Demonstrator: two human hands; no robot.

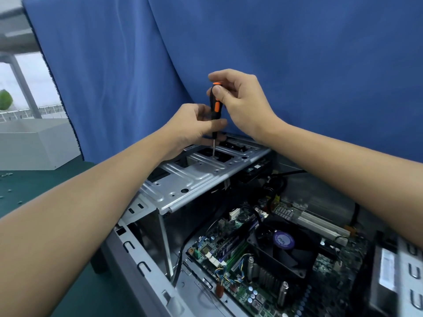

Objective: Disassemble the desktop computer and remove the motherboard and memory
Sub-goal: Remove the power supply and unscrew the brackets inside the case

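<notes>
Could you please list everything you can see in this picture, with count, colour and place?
Screwdriver: one, black and orange, upright, tip on the drive cage.
Drive cage: one, silver, top of the case.
Computer case: one, grey, open, on the table.
Motherboard: one, green, inside the case.
CPU fan: one, black, on the motherboard.
Curtain: one, blue, behind.
Table: one, green, left.
Left hand: one, gripping the lower handle.
Right hand: one, pinching the handle top.

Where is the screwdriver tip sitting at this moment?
In the head view, centre frame, the screwdriver stands upright with its tip down on the metal drive cage, held by both hands: left hand low, right hand at the cap.
</notes>
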